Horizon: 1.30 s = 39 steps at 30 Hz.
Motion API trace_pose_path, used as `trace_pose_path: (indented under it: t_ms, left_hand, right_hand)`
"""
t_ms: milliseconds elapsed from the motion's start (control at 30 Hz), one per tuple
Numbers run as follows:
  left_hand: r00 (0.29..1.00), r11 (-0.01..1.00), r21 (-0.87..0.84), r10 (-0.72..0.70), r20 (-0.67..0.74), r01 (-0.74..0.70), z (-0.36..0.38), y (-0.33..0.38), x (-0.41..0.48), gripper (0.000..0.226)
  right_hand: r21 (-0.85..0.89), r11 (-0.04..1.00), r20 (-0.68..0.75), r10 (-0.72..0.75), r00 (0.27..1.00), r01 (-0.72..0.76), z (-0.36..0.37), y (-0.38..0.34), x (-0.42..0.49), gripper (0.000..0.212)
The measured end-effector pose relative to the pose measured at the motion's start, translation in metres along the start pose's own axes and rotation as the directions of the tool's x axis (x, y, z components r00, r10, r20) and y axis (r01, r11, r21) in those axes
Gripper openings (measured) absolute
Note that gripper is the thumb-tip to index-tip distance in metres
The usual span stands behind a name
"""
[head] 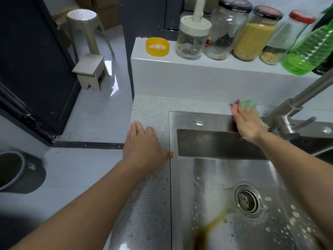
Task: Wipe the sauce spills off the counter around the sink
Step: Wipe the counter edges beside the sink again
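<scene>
My right hand [247, 123] grips a green cloth [249, 104] and presses it on the back rim of the steel sink [185, 120], just left of the faucet. A dark sauce smear [232, 126] shows on the rim beside that hand. My left hand [144, 145] lies flat with straight fingers on the speckled counter [149, 204] left of the sink, thumb touching the sink's edge. Inside the basin a brown sauce streak [210, 226] runs from the front toward the drain [248, 200].
A steel faucet [295, 103] rises at the right behind the sink. On the white ledge [162, 69] stand several glass jars [192, 38], a yellow lid [157, 46] and a green bottle [310, 49]. Stools [90, 71] and a dark bin [18, 172] stand on the floor at the left.
</scene>
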State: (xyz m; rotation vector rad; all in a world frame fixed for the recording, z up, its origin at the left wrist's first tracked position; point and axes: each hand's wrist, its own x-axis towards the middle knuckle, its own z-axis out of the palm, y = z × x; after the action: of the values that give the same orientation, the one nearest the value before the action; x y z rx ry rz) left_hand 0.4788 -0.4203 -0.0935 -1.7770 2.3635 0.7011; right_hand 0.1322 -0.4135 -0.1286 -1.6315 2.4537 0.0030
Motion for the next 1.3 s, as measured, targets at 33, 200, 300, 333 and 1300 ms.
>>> trace_pose_path:
  t_ms: [33,200,300,333,1300]
  left_hand:
    - [1.0,1.0,-0.003,0.006,-0.005,-0.007,0.001,-0.001,0.0,0.109]
    - [0.998,0.979,-0.204,-0.016,-0.068,0.002,-0.004,-0.008,0.004,0.065]
    - [0.984,0.826,-0.559,-0.036,-0.172,-0.068,-0.011,-0.024,-0.006,0.043]
    - [0.975,0.77,-0.633,-0.071,-0.213,-0.082,-0.013,-0.031,-0.014,0.039]
    - [0.885,0.602,-0.783,-0.438,-0.161,0.155,0.083,-0.085,-0.2,0.027]
  right_hand:
    - [0.007,0.998,0.014,0.067,0.998,-0.067,-0.001,-0.003,0.005,0.069]
    - [0.257,0.908,0.13,-0.373,0.919,0.332,0.008,-0.159,-0.041,0.058]
    - [0.28,0.836,0.132,-0.521,0.844,0.472,0.012,-0.221,-0.044,0.065]
    - [0.273,0.839,0.123,-0.516,0.848,0.471,0.015,-0.225,-0.043,0.065]
    - [0.006,0.76,0.111,-0.646,0.755,0.65,0.061,-0.206,-0.256,0.074]
